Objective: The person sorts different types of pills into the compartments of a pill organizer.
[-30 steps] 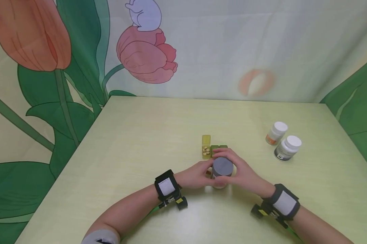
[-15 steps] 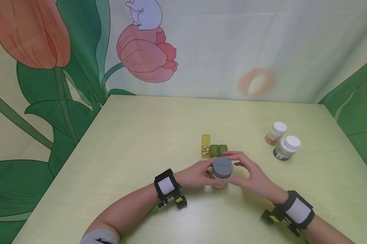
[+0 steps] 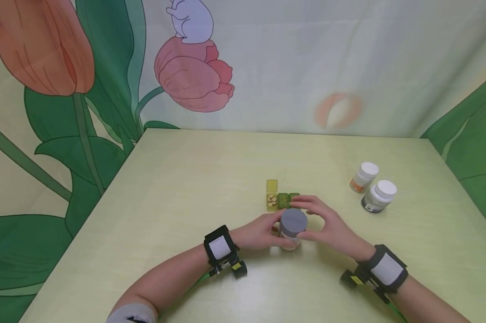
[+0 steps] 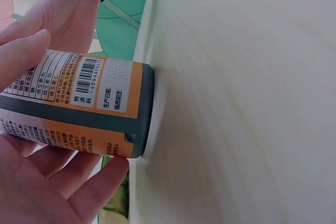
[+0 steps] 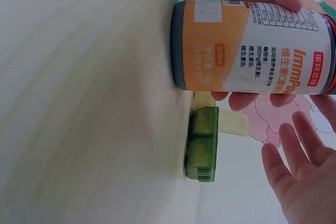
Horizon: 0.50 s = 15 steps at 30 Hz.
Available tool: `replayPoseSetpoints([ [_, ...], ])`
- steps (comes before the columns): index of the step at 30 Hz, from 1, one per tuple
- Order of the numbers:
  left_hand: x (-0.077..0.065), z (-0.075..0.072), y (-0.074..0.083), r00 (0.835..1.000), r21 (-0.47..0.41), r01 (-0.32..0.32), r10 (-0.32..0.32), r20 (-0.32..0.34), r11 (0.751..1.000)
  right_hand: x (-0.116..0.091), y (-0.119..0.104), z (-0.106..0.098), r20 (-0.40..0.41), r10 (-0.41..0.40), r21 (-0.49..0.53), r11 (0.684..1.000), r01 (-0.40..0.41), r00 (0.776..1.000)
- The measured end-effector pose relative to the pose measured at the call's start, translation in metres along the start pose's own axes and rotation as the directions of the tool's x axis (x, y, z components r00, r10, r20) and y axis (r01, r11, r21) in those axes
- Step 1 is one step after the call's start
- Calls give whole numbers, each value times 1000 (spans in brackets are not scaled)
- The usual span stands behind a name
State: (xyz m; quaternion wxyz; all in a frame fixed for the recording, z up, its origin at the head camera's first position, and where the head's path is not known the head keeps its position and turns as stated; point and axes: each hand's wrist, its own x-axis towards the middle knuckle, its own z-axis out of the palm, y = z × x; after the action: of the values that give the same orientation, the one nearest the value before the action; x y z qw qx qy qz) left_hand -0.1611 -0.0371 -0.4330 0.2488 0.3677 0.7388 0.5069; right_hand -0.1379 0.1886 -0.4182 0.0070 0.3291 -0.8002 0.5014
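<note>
A pill bottle (image 3: 289, 242) with a grey cap (image 3: 294, 220) stands near the middle of the table. Its orange and white label (image 4: 79, 82) shows up close in the left wrist view. My left hand (image 3: 263, 233) grips the bottle's body, thumb on the near side and fingers behind. My right hand (image 3: 327, 226) is beside the cap, its thumb at the cap's near side and the fingers spread around the far side. In the right wrist view, the right fingers (image 5: 294, 156) stand apart from the bottle's body. Just behind sits a pill organizer (image 3: 283, 200); its open yellow compartment holds several tan tablets.
Two white-capped bottles stand at the right: a smaller orange-labelled bottle (image 3: 364, 177) and a larger dark-labelled bottle (image 3: 378, 196). A curtain (image 3: 283, 67) with printed flowers hangs behind the pale table (image 3: 202, 179).
My right hand let go of the cap and drew back to the right, then came back in with its fingers around the cap's far side. The left hand and bottle stayed put.
</note>
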Motion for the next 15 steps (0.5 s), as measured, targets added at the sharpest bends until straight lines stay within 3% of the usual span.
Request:
replayPoseSetpoints([
  [4,0,0,0,1000,13,-11,11,-7,1000,3,1,1,31,-11,46,999,10,999],
  [15,-1,5,1,996,78,-6,13,-85,997,0,2,11,-55,15,40,999,-13,998],
])
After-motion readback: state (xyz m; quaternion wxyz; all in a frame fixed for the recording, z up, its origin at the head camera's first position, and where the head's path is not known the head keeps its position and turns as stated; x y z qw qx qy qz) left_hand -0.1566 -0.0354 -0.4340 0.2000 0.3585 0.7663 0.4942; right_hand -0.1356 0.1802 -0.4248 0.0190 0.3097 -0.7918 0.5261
